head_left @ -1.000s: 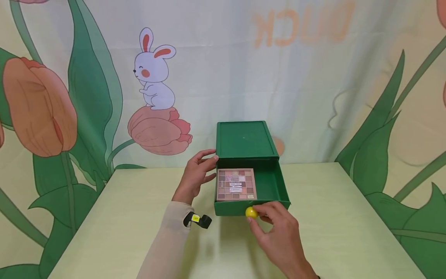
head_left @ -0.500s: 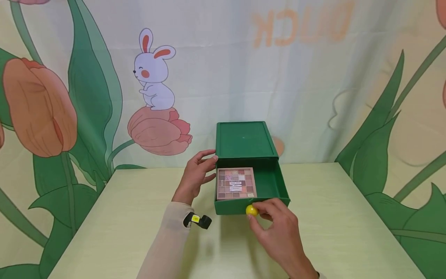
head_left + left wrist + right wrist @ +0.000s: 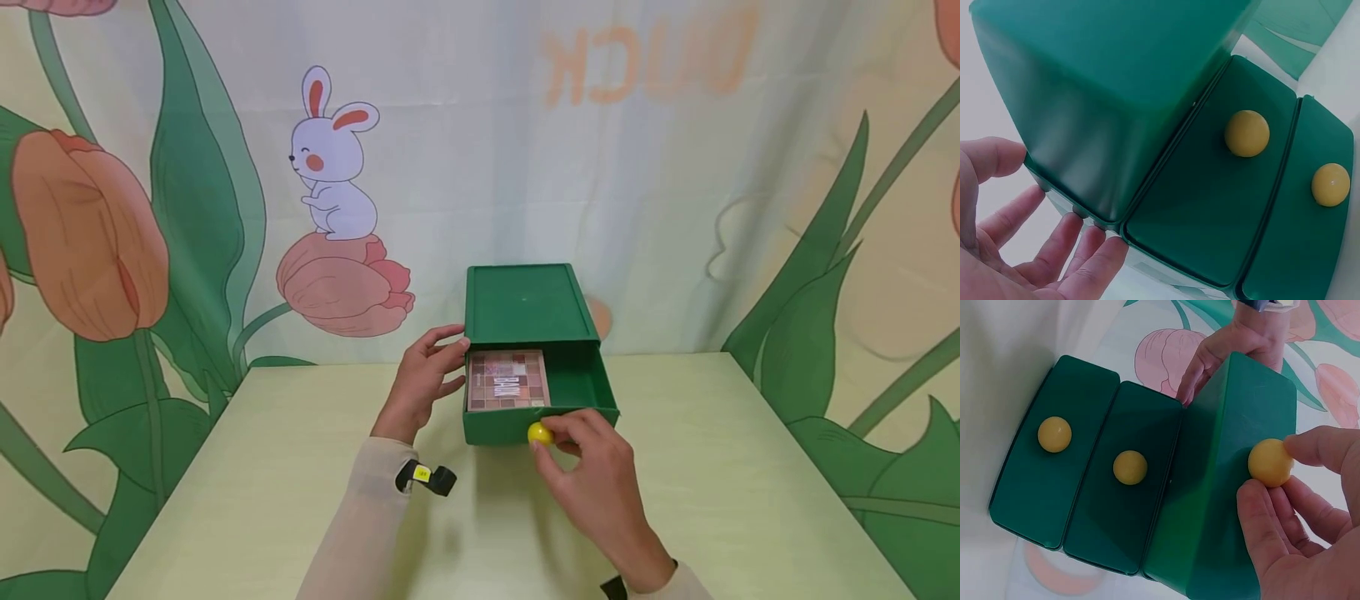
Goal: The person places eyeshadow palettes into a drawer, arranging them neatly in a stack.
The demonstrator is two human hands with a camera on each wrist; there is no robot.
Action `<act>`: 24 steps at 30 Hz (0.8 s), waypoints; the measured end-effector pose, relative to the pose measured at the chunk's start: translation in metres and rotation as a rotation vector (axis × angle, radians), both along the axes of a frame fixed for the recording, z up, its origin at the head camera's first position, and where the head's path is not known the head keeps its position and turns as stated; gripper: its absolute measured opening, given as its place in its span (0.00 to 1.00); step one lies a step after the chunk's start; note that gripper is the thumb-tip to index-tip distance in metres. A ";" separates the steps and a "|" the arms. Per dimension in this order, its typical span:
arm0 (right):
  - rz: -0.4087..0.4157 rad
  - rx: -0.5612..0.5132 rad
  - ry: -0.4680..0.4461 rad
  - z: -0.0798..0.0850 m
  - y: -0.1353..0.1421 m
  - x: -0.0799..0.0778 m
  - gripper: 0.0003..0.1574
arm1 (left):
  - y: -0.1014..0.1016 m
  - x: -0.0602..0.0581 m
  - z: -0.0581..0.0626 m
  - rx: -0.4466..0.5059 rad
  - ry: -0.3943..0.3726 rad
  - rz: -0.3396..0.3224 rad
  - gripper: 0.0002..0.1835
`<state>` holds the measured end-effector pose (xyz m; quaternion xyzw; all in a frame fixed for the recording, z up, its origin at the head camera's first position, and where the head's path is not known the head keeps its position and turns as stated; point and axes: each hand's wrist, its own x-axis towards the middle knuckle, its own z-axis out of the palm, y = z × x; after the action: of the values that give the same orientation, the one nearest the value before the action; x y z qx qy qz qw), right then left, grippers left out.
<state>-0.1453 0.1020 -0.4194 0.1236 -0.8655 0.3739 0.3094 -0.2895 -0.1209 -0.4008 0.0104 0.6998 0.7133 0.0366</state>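
Observation:
A green drawer cabinet (image 3: pixel 521 302) stands on the table, its top drawer (image 3: pixel 577 385) partly pulled out. Inside that drawer, on the left, lies an eyeshadow palette (image 3: pixel 507 381) with many small coloured squares. My right hand (image 3: pixel 596 479) pinches the round yellow knob (image 3: pixel 539 433) on the drawer front between thumb and fingers. At the cabinet's left side, my left hand (image 3: pixel 422 379) rests its spread fingertips (image 3: pixel 1102 262) along the edge. Both lower drawers are shut, each with its own yellow knob, as the right wrist view shows in the middle drawer's knob (image 3: pixel 1130 467).
Behind the table (image 3: pixel 262 492) hangs a printed curtain (image 3: pixel 480 167) with tulips and a white rabbit. The cabinet stands near the table's back edge, close to the curtain. A black strap (image 3: pixel 426 475) is on the left sleeve.
The top drawer has slid partway back into the cabinet, taking the palette with it. My right hand has moved away from me with the knob; my left hand stays in place.

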 end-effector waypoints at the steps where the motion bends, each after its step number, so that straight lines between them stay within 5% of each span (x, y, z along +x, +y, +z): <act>1: 0.002 0.001 0.003 0.000 0.000 -0.002 0.14 | 0.000 0.000 0.000 -0.001 0.000 0.001 0.24; 24: -0.028 0.009 -0.001 0.001 -0.001 -0.042 0.12 | 0.000 0.000 0.001 0.009 -0.013 0.009 0.24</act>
<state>-0.1876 0.1013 -0.4182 0.1127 -0.8690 0.3658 0.3136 -0.2893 -0.1206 -0.3999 0.0026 0.6962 0.7168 0.0378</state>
